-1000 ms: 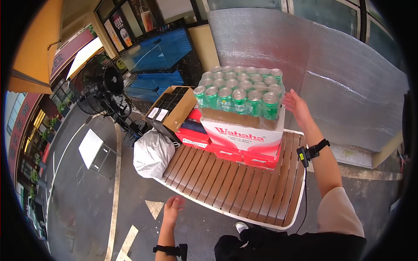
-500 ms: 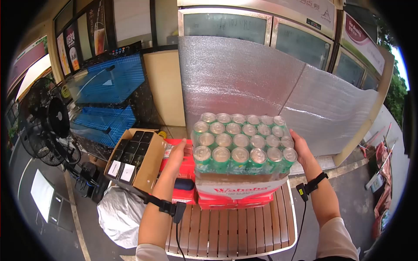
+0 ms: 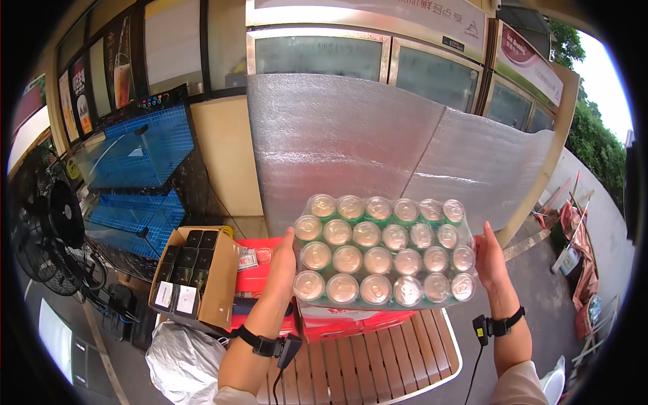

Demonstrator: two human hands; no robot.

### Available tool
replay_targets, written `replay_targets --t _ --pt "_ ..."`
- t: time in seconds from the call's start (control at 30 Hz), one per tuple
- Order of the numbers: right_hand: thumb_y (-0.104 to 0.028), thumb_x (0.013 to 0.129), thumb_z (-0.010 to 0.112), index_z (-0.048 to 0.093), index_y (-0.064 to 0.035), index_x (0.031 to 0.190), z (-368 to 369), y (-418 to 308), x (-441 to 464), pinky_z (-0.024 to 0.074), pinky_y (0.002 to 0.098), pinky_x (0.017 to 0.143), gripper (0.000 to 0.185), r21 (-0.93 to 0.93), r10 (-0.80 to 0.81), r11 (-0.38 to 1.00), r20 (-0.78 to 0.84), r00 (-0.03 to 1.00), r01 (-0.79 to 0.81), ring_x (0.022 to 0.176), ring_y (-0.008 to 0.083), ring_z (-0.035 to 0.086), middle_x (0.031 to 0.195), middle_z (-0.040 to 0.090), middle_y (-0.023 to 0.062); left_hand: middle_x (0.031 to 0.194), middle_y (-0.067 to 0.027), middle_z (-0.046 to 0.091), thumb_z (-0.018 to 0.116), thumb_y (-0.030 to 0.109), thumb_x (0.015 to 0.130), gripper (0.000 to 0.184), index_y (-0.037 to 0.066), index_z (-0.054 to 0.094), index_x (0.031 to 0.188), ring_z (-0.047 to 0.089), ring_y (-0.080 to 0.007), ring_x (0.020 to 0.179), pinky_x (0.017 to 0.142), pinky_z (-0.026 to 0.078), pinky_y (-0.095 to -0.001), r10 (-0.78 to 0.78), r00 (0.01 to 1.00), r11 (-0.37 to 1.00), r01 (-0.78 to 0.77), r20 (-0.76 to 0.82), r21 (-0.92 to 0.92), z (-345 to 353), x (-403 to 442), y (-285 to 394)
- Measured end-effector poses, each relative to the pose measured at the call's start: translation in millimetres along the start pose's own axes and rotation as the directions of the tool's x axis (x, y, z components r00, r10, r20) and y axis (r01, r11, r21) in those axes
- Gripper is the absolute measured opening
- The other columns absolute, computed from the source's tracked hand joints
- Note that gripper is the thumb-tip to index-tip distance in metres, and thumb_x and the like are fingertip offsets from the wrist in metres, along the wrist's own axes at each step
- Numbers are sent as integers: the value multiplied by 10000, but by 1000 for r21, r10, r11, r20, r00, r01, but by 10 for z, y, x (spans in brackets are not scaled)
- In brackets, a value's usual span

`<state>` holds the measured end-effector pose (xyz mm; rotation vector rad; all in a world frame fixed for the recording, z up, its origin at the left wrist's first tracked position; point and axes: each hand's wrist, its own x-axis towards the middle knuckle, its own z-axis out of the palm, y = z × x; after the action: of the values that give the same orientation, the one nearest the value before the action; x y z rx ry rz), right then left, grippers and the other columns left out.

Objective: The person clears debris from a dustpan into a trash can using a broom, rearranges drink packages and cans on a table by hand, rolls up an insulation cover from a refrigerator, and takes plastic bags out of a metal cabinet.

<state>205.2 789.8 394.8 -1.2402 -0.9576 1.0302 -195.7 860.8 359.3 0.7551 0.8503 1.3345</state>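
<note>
A shrink-wrapped pack of cans (image 3: 364, 260), green-sided with silvery tops, is between my hands, above a red and white carton (image 3: 351, 324). My left hand (image 3: 283, 260) presses against the pack's left side, its fingers mostly hidden behind the forearm and pack. On the opposite side, my right hand (image 3: 491, 260) has its palm to the plastic wrap, fingers upright along the end. The pack covers most of the carton's top, so I cannot tell how large the gap beneath it is.
The carton stands on a slatted table (image 3: 378, 364). Left of it are red boxes (image 3: 260, 260) and an open cardboard box (image 3: 219, 283) of black packages. A white sack (image 3: 182, 354) and black fan (image 3: 57, 212) stand farther left. Silvery insulation sheeting (image 3: 337, 142) covers the counter ahead.
Both hands have closed in on the pack's sides. The pack appears raised and tilted toward me, hiding more of the carton below. My view has shifted to the right.
</note>
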Motion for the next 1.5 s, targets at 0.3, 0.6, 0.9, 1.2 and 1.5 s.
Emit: replay_targets --t 0.3,0.6,0.9,1.2,1.5 --pt "-624 945 342 608 99 995 -1437 -270 -1599 533 336 796 772 151 40 989 -203 978 -9 824 222 665 921 685 161 721 70 417 457 515 978 417 136 537 822 371 -77 668 651 333 -254 -258 957 964 246 135 101 1029 -1336 -838" --pt "-652 932 341 624 10 850 -3581 1385 -2460 434 291 723 724 3 279 954 -365 888 -299 742 160 577 812 649 69 625 58 419 431 550 970 437 210 486 700 377 -97 605 609 282 -278 -538 842 812 504 44 295 1300 -1924 -3256" --pt "-573 930 485 513 -199 670 -3459 2988 -2059 316 256 640 457 99 503 863 -268 822 -496 628 89 398 640 428 -66 1343 -126 525 477 556 943 655 33 481 1337 491 -242 1236 1039 376 -398 -626 735 771 633 -260 -68 36 -1946 -5072" --pt "-501 964 451 491 -143 611 -2600 3667 -1236 275 288 538 505 5 501 861 -170 848 -508 550 107 352 574 396 -30 932 -49 556 479 568 938 498 103 580 1084 543 -196 861 808 458 -361 -482 694 829 558 -535 -23 -239 -1941 -4334" --pt "-405 979 445 650 13 785 -2742 4105 -1200 450 412 709 503 -573 146 747 -356 923 -339 686 282 566 677 590 134 817 -102 659 494 497 942 470 53 646 958 655 -243 845 779 501 -372 -392 834 583 552 -389 596 -1099 -1777 -4817"
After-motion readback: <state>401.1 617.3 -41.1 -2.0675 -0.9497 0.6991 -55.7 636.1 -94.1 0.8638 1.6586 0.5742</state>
